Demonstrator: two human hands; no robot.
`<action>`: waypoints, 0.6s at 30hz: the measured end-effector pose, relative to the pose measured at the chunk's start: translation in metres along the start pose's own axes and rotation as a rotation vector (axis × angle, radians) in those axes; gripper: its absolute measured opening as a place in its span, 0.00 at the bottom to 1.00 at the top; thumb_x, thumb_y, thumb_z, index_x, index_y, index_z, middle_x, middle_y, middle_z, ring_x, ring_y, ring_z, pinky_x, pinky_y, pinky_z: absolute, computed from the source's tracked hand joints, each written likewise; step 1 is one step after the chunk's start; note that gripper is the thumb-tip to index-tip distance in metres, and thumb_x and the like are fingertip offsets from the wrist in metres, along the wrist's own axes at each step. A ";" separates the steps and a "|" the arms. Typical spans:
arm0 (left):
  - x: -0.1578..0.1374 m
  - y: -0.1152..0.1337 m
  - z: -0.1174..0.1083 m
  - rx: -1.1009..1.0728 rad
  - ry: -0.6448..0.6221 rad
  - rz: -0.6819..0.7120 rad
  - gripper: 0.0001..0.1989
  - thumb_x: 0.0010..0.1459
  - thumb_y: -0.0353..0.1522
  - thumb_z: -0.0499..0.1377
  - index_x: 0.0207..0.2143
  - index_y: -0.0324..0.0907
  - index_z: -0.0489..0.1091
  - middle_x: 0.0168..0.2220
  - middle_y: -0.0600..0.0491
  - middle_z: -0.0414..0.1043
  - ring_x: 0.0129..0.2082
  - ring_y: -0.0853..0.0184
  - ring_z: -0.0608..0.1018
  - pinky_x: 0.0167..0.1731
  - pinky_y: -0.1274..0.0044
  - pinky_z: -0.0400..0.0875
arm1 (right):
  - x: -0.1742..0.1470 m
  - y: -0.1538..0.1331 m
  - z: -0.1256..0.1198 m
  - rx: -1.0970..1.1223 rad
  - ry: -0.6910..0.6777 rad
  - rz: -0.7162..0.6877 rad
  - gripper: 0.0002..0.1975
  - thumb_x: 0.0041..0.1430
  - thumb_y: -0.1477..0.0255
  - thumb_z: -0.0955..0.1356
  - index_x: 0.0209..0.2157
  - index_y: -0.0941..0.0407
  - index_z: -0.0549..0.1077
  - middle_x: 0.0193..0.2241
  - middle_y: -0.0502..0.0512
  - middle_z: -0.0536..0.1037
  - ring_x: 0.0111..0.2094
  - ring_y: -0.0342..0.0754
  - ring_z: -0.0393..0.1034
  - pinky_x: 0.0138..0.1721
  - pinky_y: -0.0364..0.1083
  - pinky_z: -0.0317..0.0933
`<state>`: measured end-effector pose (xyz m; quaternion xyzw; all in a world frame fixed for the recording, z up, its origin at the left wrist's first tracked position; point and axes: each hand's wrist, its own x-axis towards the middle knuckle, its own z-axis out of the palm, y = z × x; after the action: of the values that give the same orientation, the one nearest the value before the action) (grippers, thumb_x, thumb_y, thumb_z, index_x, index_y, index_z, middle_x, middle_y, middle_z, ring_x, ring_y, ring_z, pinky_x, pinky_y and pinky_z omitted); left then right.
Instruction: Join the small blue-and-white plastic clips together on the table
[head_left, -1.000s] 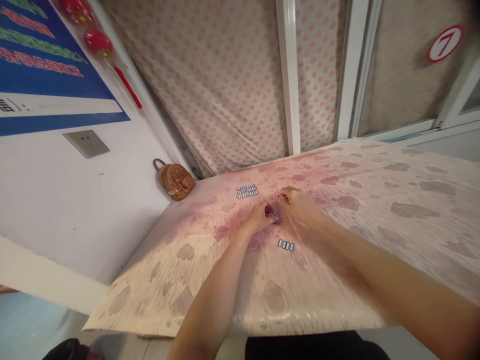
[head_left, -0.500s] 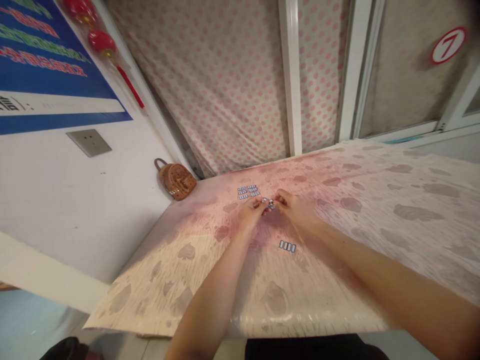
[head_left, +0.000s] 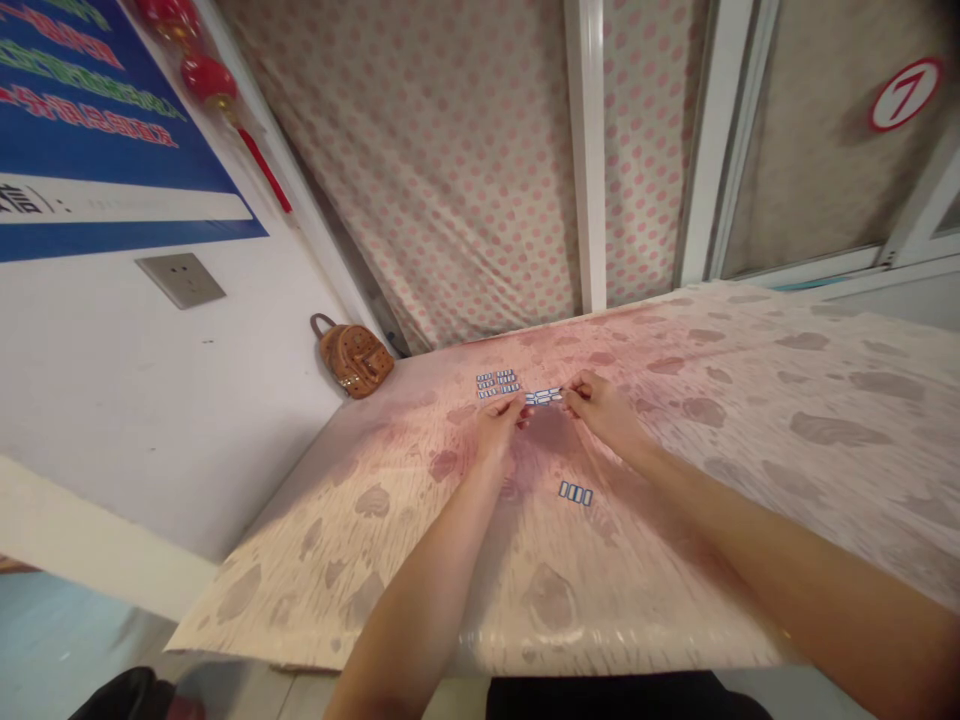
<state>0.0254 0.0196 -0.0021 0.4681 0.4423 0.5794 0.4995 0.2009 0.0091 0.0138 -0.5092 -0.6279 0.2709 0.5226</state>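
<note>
Stretched between my two hands is a flat blue-and-white strip (head_left: 543, 396) with rows of white panels, held just above the tablecloth. My left hand (head_left: 499, 424) pinches its left end, while my right hand (head_left: 600, 408) grips the right end between thumb and fingers. Beyond my left hand lie several similar small blue-and-white pieces (head_left: 510, 388), set out in two columns. Nearer to me, below the held strip, another piece (head_left: 575, 493) with three pale panels rests by itself. What the pieces are exactly is too small to tell.
A patterned tablecloth (head_left: 555, 595) covers the table. At its far left edge, against the wall, stands a small brown backpack-shaped bag (head_left: 355, 360). A dotted curtain (head_left: 480, 180) hangs behind the table, beside a white window frame (head_left: 591, 160).
My right hand has moved right, away from my left hand. The strip, bunched between the fingers before, is now drawn out flat. The pieces on the table have not moved.
</note>
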 end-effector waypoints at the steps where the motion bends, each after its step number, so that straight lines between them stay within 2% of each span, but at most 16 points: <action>1: 0.000 0.000 0.001 -0.013 -0.003 -0.003 0.14 0.51 0.38 0.67 0.36 0.38 0.79 0.34 0.48 0.80 0.33 0.67 0.80 0.31 0.79 0.70 | 0.000 0.001 0.001 0.049 -0.004 0.010 0.06 0.59 0.69 0.64 0.28 0.54 0.65 0.22 0.48 0.75 0.23 0.44 0.69 0.28 0.44 0.61; 7: -0.005 0.002 0.004 0.008 -0.017 -0.025 0.13 0.55 0.39 0.66 0.39 0.40 0.78 0.41 0.46 0.81 0.40 0.62 0.82 0.35 0.77 0.72 | -0.001 -0.001 0.008 0.260 -0.027 0.103 0.05 0.58 0.73 0.65 0.28 0.54 0.65 0.22 0.50 0.77 0.22 0.44 0.72 0.28 0.44 0.68; 18: -0.007 0.002 0.009 -0.120 -0.092 0.015 0.10 0.54 0.34 0.66 0.37 0.37 0.76 0.38 0.46 0.81 0.38 0.62 0.83 0.40 0.74 0.75 | -0.004 -0.004 0.007 0.188 -0.042 0.062 0.04 0.58 0.73 0.65 0.29 0.54 0.64 0.22 0.50 0.76 0.22 0.44 0.72 0.28 0.44 0.67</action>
<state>0.0346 0.0129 0.0004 0.4666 0.3800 0.5865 0.5421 0.1925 0.0050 0.0135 -0.4713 -0.5946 0.3552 0.5461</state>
